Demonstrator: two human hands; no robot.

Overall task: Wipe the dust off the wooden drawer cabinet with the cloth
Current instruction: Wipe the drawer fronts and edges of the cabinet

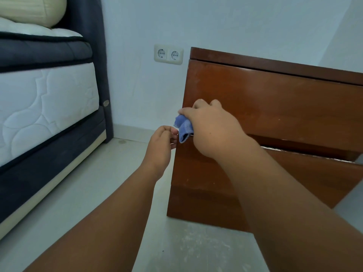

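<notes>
The blue cloth (183, 127) is clamped in the right grip (212, 128) at the left front edge of the cabinet (275, 107).
The left grip (161, 142) is curled just beside it; whether anything is held cannot be told. A socket (168, 54) is seen behind, a bed (45, 99) leftward. The glossy brown cabinet's lower drawer (314, 173) is left ajar.

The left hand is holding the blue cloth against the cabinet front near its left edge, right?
No: the head view shows the right hand holding the blue cloth against the cabinet front near its left edge.
</notes>
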